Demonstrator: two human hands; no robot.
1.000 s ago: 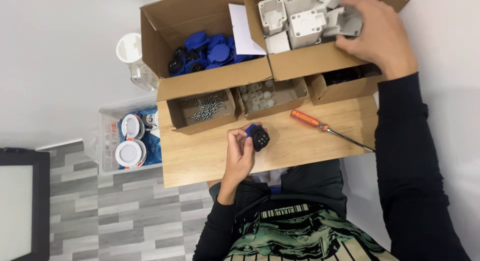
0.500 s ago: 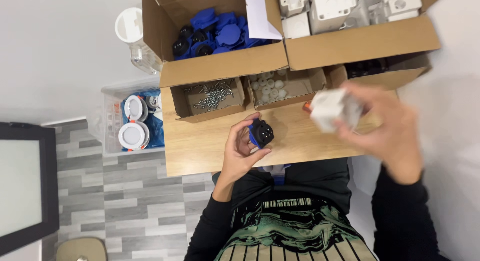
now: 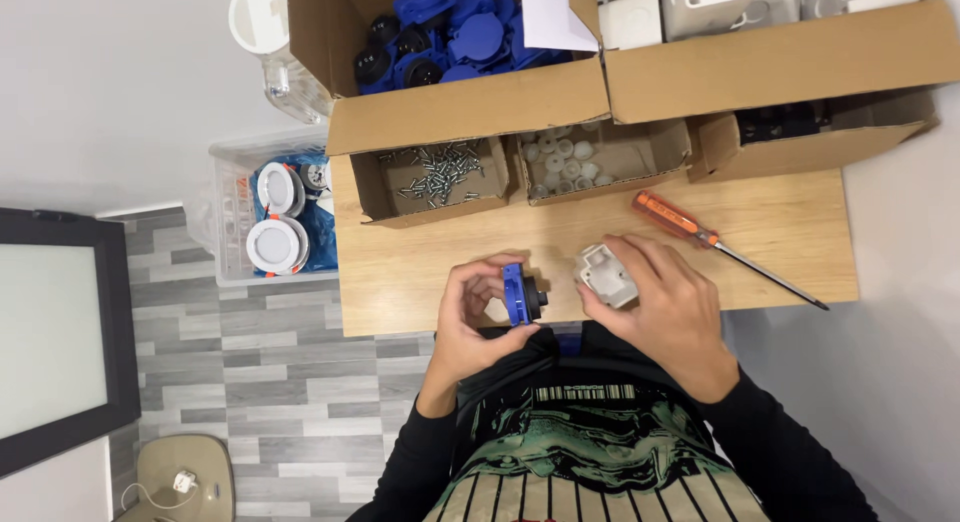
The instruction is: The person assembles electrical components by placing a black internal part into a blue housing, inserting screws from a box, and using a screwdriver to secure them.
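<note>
A: What are the two hands doing?

B: The left hand (image 3: 478,317) pinches a blue and black socket part (image 3: 520,294) between thumb and fingers, held on edge. The right hand (image 3: 665,307) is curled round a small grey housing (image 3: 606,275), its open side turned up. Both pieces hover over the near edge of the wooden desk (image 3: 600,232), just beside each other but not touching.

A: And taking the grey housing as the landmark, what lies around it?

B: Beyond it and to its right rests a screwdriver (image 3: 712,242) with an orange handle, its shaft slanting away toward the desk's right end. Straight beyond it sits a small open cardboard tray of pale round caps (image 3: 570,162). Left of that tray is a matching one holding loose screws (image 3: 440,172).

A: Further back?

B: A large cardboard box (image 3: 450,107) stands beyond the screws, filled with blue and black socket parts, with a white paper sheet (image 3: 558,17) tucked at its right corner. Next to it, beyond the housing and to the right, a second large box (image 3: 780,57) holds grey and white housings. Under its flap a small tray (image 3: 800,132) holds dark pieces I cannot identify.

A: Off the desk?

B: Far left of the housing, a clear plastic bin (image 3: 235,207) on the floor holds round white fittings on a blue bag.
</note>
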